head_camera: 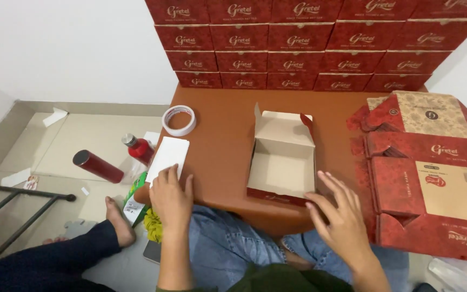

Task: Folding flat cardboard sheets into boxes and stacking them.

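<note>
One red box (282, 162) stands folded up and open on the brown desk (217, 140), its kraft-coloured inside empty and its lid flap raised; by the look of it, filling and closing it are yet to do. Your right hand (341, 219) hovers just right of its near corner, fingers spread, its grip holding nothing. Your left hand (171, 197) lies flat, grip open, on the near end of a white paper stack (168, 151). Beyond that hand sits a roll of white tape (179, 120). To the right of your right hand lie flat, unfolded red carton blanks (428, 178), one showing a pale rectangular label panel. Far beyond both hands, closed red boxes (309, 43) with light script marks are stacked in rows against the white wall.
</note>
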